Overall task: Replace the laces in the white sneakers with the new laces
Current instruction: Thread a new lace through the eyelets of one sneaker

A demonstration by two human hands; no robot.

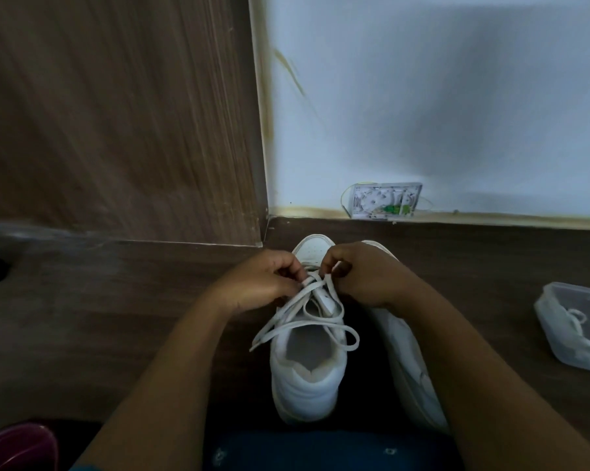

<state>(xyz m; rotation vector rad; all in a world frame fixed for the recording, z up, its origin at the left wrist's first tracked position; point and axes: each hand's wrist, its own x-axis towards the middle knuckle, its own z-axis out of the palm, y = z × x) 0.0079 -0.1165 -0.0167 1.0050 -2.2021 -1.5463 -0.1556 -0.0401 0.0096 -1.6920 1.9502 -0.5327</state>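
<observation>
Dark blue cloth (320,450) cut off at bottom edge. Left hand (263,283) and right hand (361,273) each grip pinched shut on flat white lace (307,314) over white leather sneaker (305,379). Second white sneaker (409,362) half hidden by right forearm.

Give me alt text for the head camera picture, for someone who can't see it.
Two hands, left and right, pinch a white lace over a white sneaker on a dark floor; a second sneaker lies beside it. A clear plastic box sits to the right.
</observation>
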